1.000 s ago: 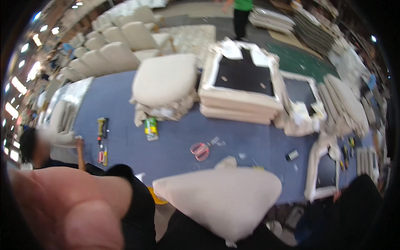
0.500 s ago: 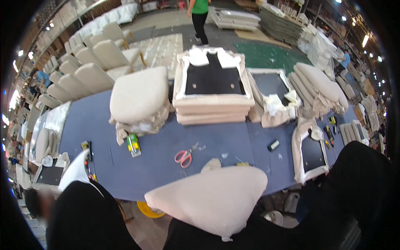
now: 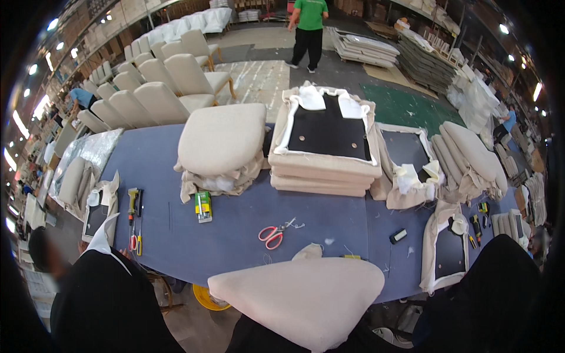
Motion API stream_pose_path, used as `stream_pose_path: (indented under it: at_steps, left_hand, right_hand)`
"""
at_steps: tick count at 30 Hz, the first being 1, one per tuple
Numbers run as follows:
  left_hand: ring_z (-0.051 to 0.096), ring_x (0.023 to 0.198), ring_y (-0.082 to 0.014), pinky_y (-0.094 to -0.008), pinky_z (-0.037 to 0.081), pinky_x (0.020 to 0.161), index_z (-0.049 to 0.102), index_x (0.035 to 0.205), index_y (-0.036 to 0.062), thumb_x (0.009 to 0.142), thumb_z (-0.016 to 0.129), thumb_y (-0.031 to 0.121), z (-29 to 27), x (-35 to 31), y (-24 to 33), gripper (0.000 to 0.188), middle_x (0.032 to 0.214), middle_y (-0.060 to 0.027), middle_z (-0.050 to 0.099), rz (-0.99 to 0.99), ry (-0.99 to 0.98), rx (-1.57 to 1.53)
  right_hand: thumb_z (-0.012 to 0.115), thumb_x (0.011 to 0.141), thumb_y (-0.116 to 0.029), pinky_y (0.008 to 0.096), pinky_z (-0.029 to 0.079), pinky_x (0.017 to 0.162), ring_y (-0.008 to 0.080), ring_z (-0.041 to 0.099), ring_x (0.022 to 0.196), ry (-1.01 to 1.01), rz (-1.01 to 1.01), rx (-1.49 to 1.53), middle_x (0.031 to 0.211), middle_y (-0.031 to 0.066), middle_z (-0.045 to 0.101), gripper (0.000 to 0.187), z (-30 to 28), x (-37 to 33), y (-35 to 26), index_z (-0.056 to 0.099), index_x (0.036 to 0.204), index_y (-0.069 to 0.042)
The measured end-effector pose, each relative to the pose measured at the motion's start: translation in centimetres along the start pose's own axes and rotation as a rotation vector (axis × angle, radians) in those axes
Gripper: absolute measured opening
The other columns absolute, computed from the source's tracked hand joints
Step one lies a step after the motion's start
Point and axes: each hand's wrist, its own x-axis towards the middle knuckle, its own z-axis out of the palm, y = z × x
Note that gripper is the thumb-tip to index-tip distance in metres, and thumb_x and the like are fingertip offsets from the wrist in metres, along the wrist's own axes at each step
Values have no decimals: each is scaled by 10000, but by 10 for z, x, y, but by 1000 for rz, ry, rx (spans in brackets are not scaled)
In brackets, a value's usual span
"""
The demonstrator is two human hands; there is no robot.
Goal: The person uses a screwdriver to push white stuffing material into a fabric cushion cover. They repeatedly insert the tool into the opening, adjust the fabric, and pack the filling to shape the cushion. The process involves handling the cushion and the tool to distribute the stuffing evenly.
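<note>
Neither of my hands shows. A beige fabric-covered chair cushion (image 3: 297, 297) sits tilted at the near edge of the blue-grey table (image 3: 235, 235), over dark clothing, its lower side out of sight. What supports it from below is hidden. Black-clothed shapes rise at the lower left (image 3: 106, 294) and lower right (image 3: 488, 288), with no hand of mine visible on either. Past the cushion lie scissors (image 3: 281, 229) with pinkish-red handles. A green and yellow box (image 3: 203, 207) is left of them, and a small dark roll with a white end (image 3: 398, 236) is to the right.
Stacked cushions (image 3: 323, 179), a rounded one (image 3: 222, 138) and upturned black-backed ones (image 3: 446, 250) stand along the table. Hand tools lie at left (image 3: 132, 217) and right (image 3: 475, 226). A yellow bucket (image 3: 206, 297) is below. Upholstered chairs (image 3: 156, 109) and a person in green (image 3: 309, 17) are beyond.
The view has shifted, so the table and its things appear lower and further right. The cushion sits slightly lower in the picture. More of the person in green shows, now with legs apart.
</note>
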Motion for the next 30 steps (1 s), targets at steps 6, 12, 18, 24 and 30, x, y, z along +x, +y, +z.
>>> stream_pose_path:
  at_steps: [6,12,18,24,30]
  left_hand:
    - [549,771,-107,-288,469,746,745,1159,21,946,757,269,15,-2,6,327,902,-8,645,-102,-86,-137]
    - [540,760,-86,-281,470,712,752,1200,14,944,782,240,97,-136,51,343,916,10,644,-855,-734,-516]
    - [478,826,-96,-285,431,767,569,1484,29,1015,666,214,111,-275,101,514,960,25,508,-1412,-931,-687]
    - [500,932,-165,-334,438,881,432,1578,-22,1096,400,477,140,-230,95,695,1003,-16,511,-1802,-498,-1623]
    - [531,1184,-211,-366,389,1099,363,1633,-10,1134,307,587,153,-178,106,781,1336,-79,564,-1872,-408,-1489]
  right_hand:
    - [621,1019,-207,246,378,485,129,474,632,322,-179,280,809,60,488,188,-92,-58,-54,562,1067,-36]
    - [613,1019,-195,243,379,486,130,476,640,778,-85,891,807,60,481,176,-89,-250,-105,553,1066,-37]
    - [670,995,-67,245,418,553,106,544,646,346,431,1401,848,59,604,82,12,-321,-137,651,1048,-7]
    - [773,932,-16,212,450,652,47,560,722,-80,270,1133,857,0,633,204,37,-249,-141,742,1133,-2]
    - [893,818,-52,206,447,674,43,506,720,-325,81,1208,781,-24,562,466,60,-233,-184,714,1248,-20]
